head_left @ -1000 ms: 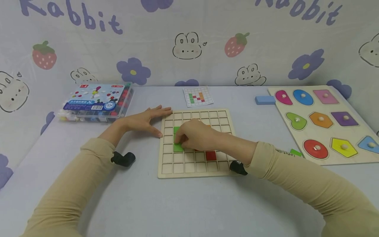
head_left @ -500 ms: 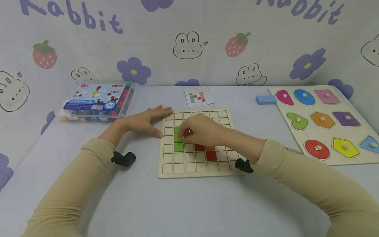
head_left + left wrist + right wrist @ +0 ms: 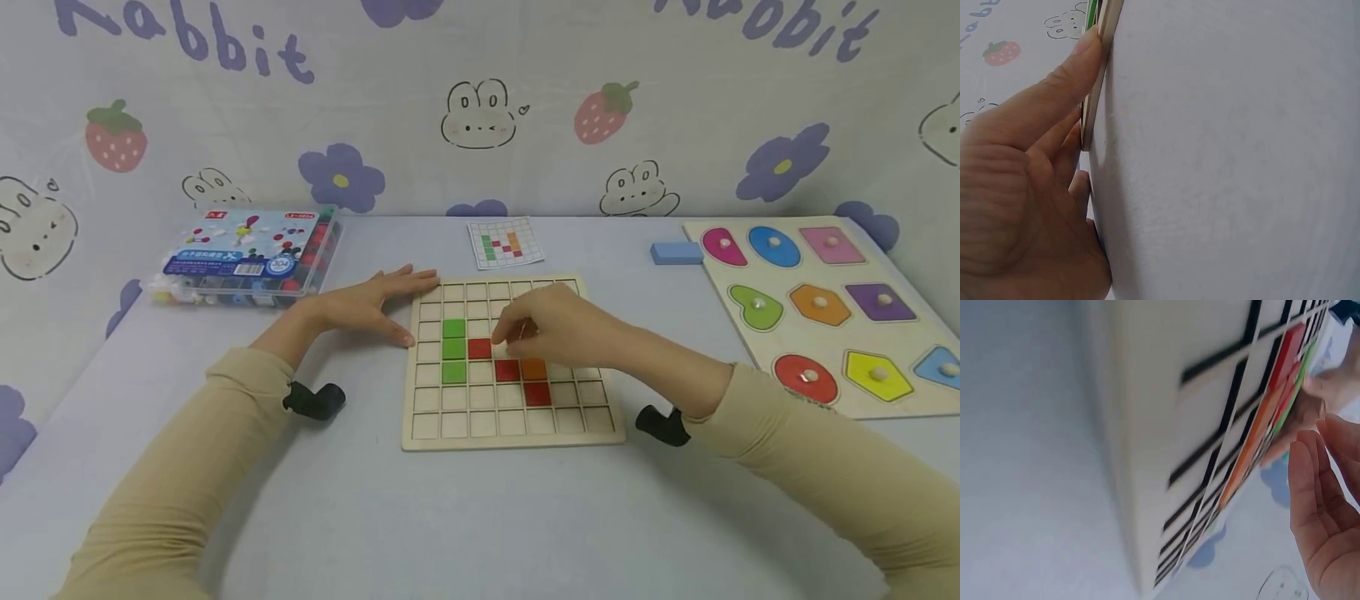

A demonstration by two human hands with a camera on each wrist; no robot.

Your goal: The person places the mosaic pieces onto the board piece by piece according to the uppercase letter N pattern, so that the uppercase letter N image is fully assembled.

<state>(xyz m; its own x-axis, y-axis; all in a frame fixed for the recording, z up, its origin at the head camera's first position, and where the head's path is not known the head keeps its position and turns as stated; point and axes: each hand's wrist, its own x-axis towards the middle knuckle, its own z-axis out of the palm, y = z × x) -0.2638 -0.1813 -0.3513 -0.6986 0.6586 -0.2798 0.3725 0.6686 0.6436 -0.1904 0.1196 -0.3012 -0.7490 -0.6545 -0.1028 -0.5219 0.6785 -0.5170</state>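
Observation:
A wooden grid board (image 3: 513,441) lies mid-table. Three green square tiles (image 3: 453,349) form a column in its cells; red tiles (image 3: 479,348) step down diagonally beside them, and an orange tile (image 3: 533,369) shows below my right hand. My left hand (image 3: 360,306) has its fingers spread at the board's left edge; in the left wrist view the thumb (image 3: 1063,87) touches that edge. Over the board's middle right hovers my right hand (image 3: 558,325), fingers loosely bent. Nothing shows between its fingers (image 3: 1305,487) and thumb in the right wrist view. It hides several cells.
Behind the board lies a small printed pattern card (image 3: 506,243) with green, red and orange squares. A clear lidded box (image 3: 247,254) of coloured parts stands at back left. On the right are a blue block (image 3: 677,253) and a knobbed shape puzzle (image 3: 780,333).
My right hand has left the green tiles and moved right, uncovering the green column and the red tiles. My left hand has stayed at the board's edge.

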